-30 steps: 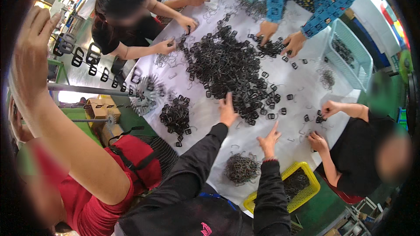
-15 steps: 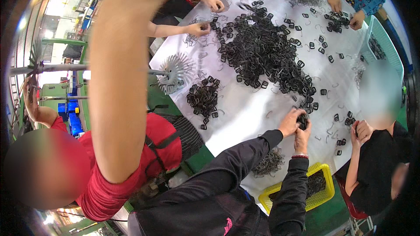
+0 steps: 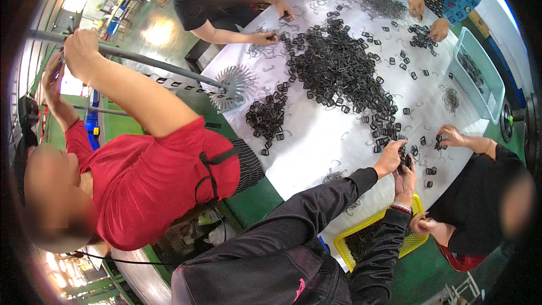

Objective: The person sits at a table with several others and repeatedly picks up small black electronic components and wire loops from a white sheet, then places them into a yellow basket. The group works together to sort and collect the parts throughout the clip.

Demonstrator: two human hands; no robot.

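Observation:
My left hand (image 3: 389,158) and my right hand (image 3: 404,183) are together over the near right of the table, fingers closed round a small bunch of black buckles (image 3: 403,162). Both sleeves are black, and a red bracelet circles my right wrist. Just beyond my hands, loose black buckles (image 3: 385,126) trail from a large heap of black buckles (image 3: 337,65) in the middle of the table. Under my right forearm, a yellow basket (image 3: 342,247) holds dark pieces; my arm hides part of it.
A white-covered table (image 3: 316,152) carries a smaller buckle pile (image 3: 266,116) and thin wire hooks (image 3: 389,7). Pale blue baskets (image 3: 495,93) stand at the right and far edges. Co-workers surround the table; one in a red shirt (image 3: 152,175) grips a metal rod (image 3: 164,66) at left.
My hands have shifted slightly right and nearer, still on the buckles. The red-shirted person's raised arm has swung left onto the rod. The co-worker at right has spread their hands apart.

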